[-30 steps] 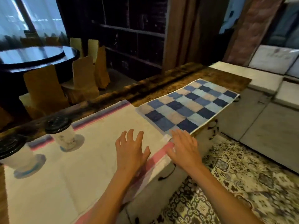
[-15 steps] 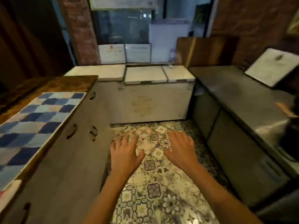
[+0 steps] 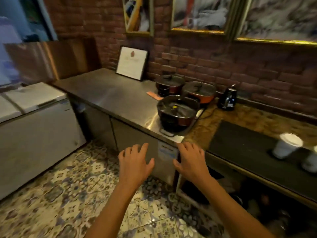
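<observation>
My left hand (image 3: 135, 162) and right hand (image 3: 192, 160) hang empty, fingers spread (palms down). The shiny grey steel counter (image 3: 116, 97) is near.

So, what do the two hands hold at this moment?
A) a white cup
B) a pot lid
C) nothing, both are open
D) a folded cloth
C: the left hand and the right hand both show spread, relaxed fingers with nothing in them, in front of the steel counter.
</observation>
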Tool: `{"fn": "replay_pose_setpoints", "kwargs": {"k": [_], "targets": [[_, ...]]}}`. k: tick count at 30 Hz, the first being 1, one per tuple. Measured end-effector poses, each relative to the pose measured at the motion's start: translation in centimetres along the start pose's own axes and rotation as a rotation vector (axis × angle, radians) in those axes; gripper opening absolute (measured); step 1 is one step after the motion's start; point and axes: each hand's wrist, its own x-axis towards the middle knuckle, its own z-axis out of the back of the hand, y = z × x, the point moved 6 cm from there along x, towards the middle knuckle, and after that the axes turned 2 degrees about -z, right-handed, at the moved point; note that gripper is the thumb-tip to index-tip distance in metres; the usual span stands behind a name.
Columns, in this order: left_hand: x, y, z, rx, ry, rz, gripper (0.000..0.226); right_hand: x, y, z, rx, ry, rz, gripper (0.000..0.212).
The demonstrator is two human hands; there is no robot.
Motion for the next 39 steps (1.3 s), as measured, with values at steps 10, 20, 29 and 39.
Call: {"fn": "replay_pose_setpoints", "kwargs": {"k": [10, 20, 29, 39], "targets": [[12.5, -14.6, -8.4, -0.217, 0.113, -0.362, 0.059, 3.1, -16.9, 2.3, -0.113, -0.054, -0.427, 0.06], [14.9, -30.1, -14.4, -0.324, 0.236, -0.615, 0.06, -1.7, -29.4, 4.5, -0.136, -0.06, -0.722, 0.058], [14.0, -44.2, -19.4, -0.273, 0.321, -0.753, 0.062, -5.6, -42.6, 4.5, -0.103, -0.061, -0.912, 0.059], [13.6, -59.1, -26.3, -0.204, 0.446, -0.686, 0.062, -8.1, -60.0, 3.4, 0.031, -0.001, -0.981, 0.061]]}}
